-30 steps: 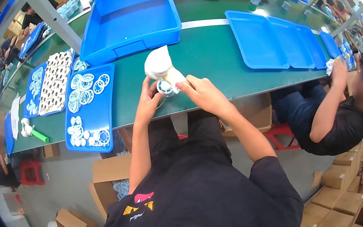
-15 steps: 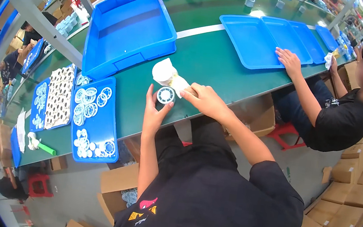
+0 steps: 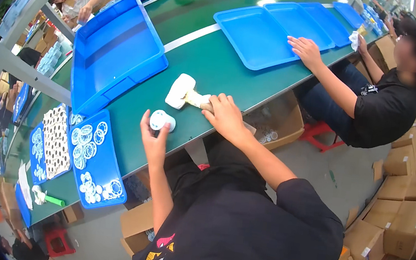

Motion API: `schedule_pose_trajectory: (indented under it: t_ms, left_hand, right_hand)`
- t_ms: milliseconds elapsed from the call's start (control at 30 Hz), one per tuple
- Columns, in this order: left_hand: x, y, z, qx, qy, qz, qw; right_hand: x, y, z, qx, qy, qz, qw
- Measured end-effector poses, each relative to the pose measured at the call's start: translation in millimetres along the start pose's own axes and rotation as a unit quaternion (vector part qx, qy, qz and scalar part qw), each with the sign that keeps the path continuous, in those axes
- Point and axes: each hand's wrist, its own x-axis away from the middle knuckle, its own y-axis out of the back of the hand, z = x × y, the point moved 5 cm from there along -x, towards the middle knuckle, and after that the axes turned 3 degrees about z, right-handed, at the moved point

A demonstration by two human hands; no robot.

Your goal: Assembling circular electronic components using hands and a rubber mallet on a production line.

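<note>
My left hand [image 3: 154, 147] grips a round, pale cup-shaped part [image 3: 160, 120] between thumb and fingers at the near edge of the green table [image 3: 188, 122]. The part is tilted, with small openings in its upper face. In my right hand [image 3: 228, 117] is the handle of a mallet [image 3: 180, 91] with a white head and white wrapping round its neck. The mallet head is just beyond the part and to its right, apart from it. To the left, a shallow blue tray [image 3: 105, 161] bears pale slotted rings and small round pieces.
A deep blue bin [image 3: 117, 62] stands beyond my left hand. Farther right, a co-worker's hand [image 3: 304, 52] touches a shallow blue tray [image 3: 253, 37]. At left lie a white sheet with dark holes [image 3: 56, 137] and a green-handled tool [image 3: 55, 201]. Cardboard boxes [image 3: 366, 238] stand at right.
My left hand has tipped the part so its slotted face is turned more away. The mallet head has turned and hangs farther from the part. The whole view has swung.
</note>
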Motion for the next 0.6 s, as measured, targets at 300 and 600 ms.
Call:
schedule_pose_trajectory:
  t_ms: [300, 600]
  left_hand:
    - [8.9, -45.2, -63.7, 0.533, 0.203, 0.039, 0.821]
    - [28.3, -56.5, -66.3, 0.449, 0.177, 0.016, 0.876]
  right_hand:
    - [6.4, 75.0, 42.4, -0.201, 0.039, -0.088, 0.975]
    - [26.5, 66.3, 119.8, -0.219, 0.174, 0.055, 0.959]
